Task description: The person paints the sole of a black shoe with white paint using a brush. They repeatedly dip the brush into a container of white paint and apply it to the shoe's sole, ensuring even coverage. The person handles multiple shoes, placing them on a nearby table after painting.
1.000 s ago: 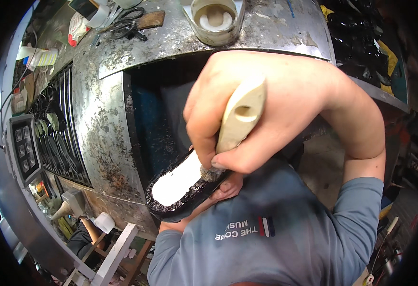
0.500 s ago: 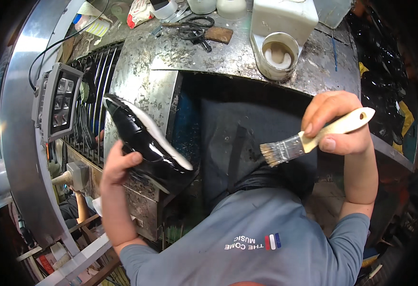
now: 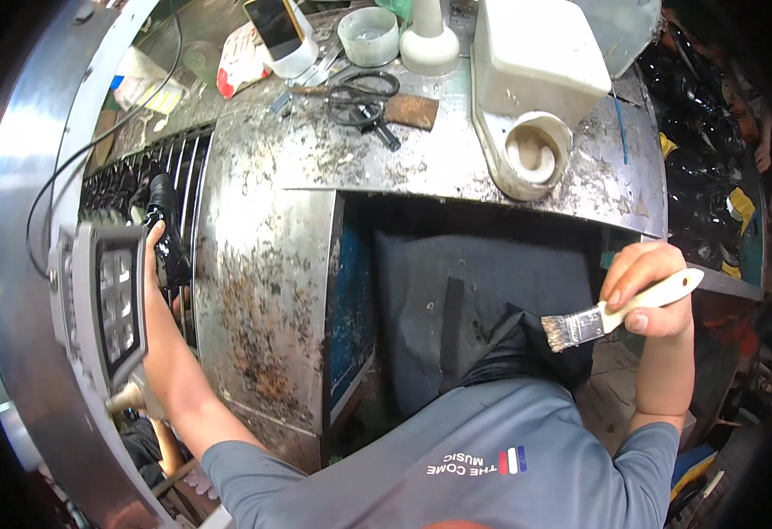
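Note:
Out to the left, my left hand (image 3: 154, 238) grips a glossy black shoe (image 3: 171, 256) at the slatted metal rack (image 3: 196, 176). The thumb lies against the shoe's side, and the fingers are mostly hidden behind it and the lamp. On the right, my right hand (image 3: 650, 289) pinches the pale handle of a flat paintbrush (image 3: 580, 328) between thumb and fingers. Its short, stiff bristles point left, over my dark-covered lap. Beyond the brush stands a white dispenser pot (image 3: 527, 66), its round cup (image 3: 536, 159) holding milky liquid.
A floodlight (image 3: 113, 300) on a metal post stands close to my left forearm. Scissors (image 3: 364, 101), a brown block (image 3: 412, 112), a plastic bowl (image 3: 368, 40) and a phone (image 3: 273, 28) lie along the bench (image 3: 263, 220). Shiny black items (image 3: 703, 176) are piled at the right.
My left hand has carried the shoe from over the bench corner out left to the rack. The brush in my right hand has shifted slightly right and down. The view has shifted too.

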The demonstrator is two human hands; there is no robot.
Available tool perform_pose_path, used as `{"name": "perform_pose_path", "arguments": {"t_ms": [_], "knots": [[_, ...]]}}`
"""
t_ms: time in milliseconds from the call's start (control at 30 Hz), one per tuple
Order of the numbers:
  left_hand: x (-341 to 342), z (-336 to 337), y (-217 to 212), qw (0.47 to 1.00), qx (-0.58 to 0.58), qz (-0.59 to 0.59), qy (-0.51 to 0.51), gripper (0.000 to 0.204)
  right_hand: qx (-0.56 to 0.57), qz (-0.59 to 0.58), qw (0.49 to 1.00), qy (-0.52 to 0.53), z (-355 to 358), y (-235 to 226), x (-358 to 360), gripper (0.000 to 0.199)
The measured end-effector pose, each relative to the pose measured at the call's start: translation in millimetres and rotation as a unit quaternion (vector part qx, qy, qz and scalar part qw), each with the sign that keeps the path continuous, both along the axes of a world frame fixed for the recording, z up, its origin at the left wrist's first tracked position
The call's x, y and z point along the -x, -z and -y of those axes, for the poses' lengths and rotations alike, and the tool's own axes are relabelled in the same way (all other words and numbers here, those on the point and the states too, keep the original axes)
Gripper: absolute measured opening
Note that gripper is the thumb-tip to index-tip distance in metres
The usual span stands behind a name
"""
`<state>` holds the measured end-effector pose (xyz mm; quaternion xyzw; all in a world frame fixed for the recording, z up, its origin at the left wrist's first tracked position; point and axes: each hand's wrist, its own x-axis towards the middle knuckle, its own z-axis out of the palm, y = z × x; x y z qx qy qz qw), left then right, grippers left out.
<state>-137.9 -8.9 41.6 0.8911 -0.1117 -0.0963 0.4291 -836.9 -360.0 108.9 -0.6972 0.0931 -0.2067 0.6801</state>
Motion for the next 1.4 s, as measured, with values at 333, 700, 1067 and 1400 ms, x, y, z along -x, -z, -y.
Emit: {"name": "perform_pose_path", "arguments": {"t_ms": [333,700,1067,1400], "knots": [[-71,72,67,0.905,-0.347,0.23,-0.089,0.098,0.021,-0.054,0.998,-0.021,15,-9,-51,0.024],[-7,48,45,0.926,-0.214,0.31,-0.019,0.083,0.042,0.026,0.998,-0.043,19,-1,-62,0.026],[248,32,21,0.954,0.02,0.227,0.196,0.048,0.121,-0.018,0.942,0.311,14,14,93,0.029],[458,76,-10,0.905,0.001,0.217,0.365,0.032,0.595,-0.199,0.575,0.525,194,37,158,0.049]]}}
